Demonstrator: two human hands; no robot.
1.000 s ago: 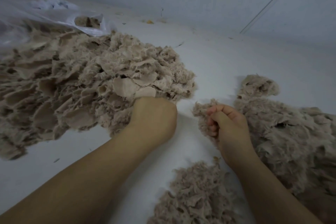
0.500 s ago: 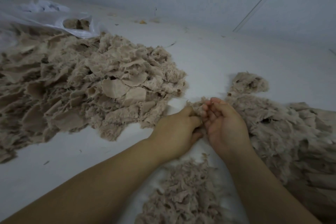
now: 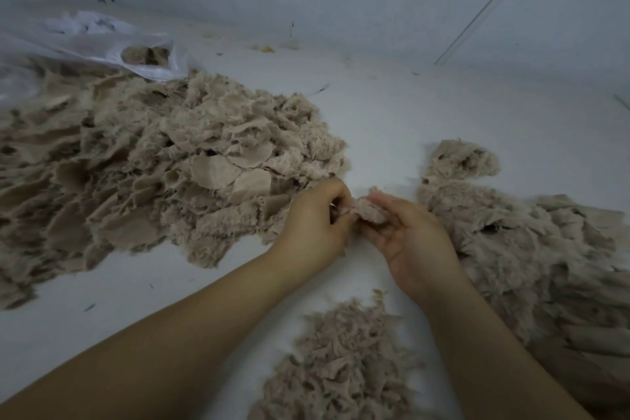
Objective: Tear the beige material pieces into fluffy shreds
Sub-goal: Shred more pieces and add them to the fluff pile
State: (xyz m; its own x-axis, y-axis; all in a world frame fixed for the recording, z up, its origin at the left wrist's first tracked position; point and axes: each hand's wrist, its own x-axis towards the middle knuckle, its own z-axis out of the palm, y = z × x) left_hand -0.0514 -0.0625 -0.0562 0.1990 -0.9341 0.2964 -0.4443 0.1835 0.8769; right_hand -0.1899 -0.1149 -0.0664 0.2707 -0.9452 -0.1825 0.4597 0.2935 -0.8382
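Note:
Between my two hands sits a small beige fuzzy piece point(image 3: 370, 210). My left hand point(image 3: 317, 225) pinches its left edge with curled fingers. My right hand point(image 3: 412, 239), palm up, holds the piece from the right with thumb and fingers. A large heap of beige material pieces point(image 3: 153, 167) lies to the left. Another beige heap point(image 3: 531, 256) spreads on the right. A smaller mound of torn shreds point(image 3: 344, 372) lies near me, under my wrists.
All of it lies on a white surface point(image 3: 392, 119). A clear plastic bag point(image 3: 102, 44) holding some beige material lies at the back left. A pale wall rises behind, and small scraps point(image 3: 267, 48) dot the far edge.
My left hand left the big heap on the left and came to meet my right hand. Both hands now hold one small piece between them.

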